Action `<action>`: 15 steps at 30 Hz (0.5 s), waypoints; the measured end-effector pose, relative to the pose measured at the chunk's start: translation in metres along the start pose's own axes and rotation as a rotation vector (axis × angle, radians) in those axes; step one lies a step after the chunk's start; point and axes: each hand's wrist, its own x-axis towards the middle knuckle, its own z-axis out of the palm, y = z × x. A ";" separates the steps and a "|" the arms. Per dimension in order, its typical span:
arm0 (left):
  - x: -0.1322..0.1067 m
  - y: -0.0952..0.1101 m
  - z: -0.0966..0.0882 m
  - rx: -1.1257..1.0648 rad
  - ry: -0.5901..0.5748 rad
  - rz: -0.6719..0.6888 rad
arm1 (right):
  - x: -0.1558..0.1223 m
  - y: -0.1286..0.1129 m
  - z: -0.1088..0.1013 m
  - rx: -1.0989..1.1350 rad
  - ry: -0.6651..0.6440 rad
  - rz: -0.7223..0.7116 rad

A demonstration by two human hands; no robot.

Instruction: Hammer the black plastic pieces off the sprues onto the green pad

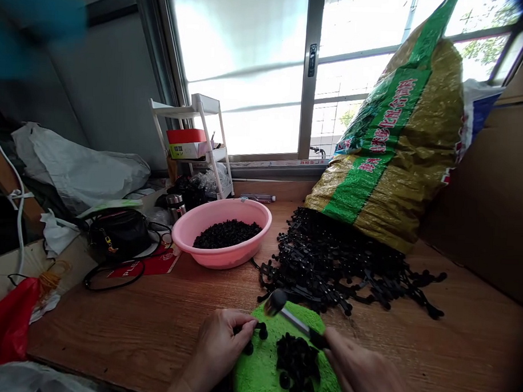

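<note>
Head view: the left hand (pixel 222 340) pinches a black part (pixel 262 328) between thumb and fingertips over the left edge of the green mat (pixel 255 379), while the right hand (pixel 362 365) is closed around the handle of a hammer (pixel 300 323), its blurred head raised above the mat's far end. Judging by how things lie, the work is well under way but not near its end. Small loose pieces (pixel 297 363) sit piled on the mat, and many more small black bits (pixel 228 235) lie in the pink basin (pixel 220 258), beyond the mat to its left; these look finished. What seems left is the large tangle of longer parts (pixel 327 272) just beyond the mat, spreading to its right from under the sack (pixel 383 143). How much the sack holds cannot be told.
</note>
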 end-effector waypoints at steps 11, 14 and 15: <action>-0.002 0.001 -0.001 0.089 -0.010 -0.001 | 0.008 -0.011 0.005 -0.107 0.047 -0.077; -0.002 0.001 -0.001 0.098 -0.013 -0.009 | 0.007 -0.010 0.008 -0.052 0.123 -0.063; -0.001 0.001 -0.002 0.117 -0.015 -0.011 | 0.007 -0.010 0.008 -0.068 0.122 -0.065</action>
